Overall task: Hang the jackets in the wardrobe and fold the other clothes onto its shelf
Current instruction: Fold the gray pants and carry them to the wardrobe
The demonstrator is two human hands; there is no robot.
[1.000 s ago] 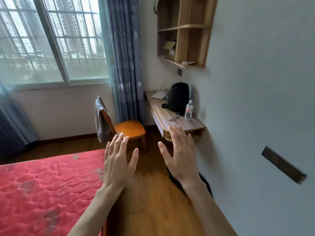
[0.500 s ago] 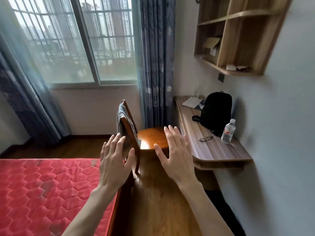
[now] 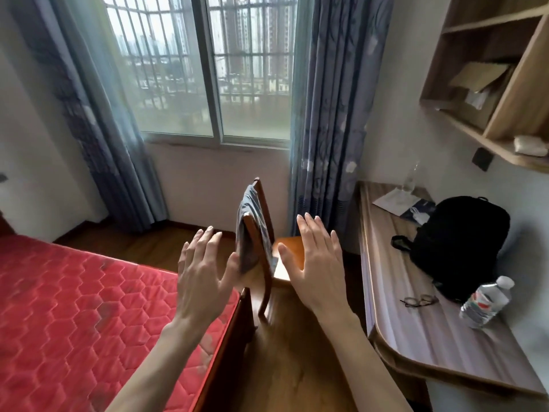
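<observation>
- A barred window [image 3: 208, 84] lets in grey daylight (towers beyond), flanked by blue curtains [image 3: 326, 114].
- A red quilted bed [image 3: 74, 307] stands on the wood floor [image 3: 297, 352].
- A wooden tabletop [image 3: 416, 337] lines the white wall under an open shelf unit [image 3: 505, 69].

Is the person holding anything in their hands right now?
No. The left hand and right hand are open and empty, either side of the grey garment draped over the chair.

We see bare floor [image 3: 297, 352] between the bed [image 3: 89, 307] and the bench [image 3: 416, 322]; the chair [image 3: 264, 233], draped with a grey garment [image 3: 249, 233], blocks its far end.
</observation>
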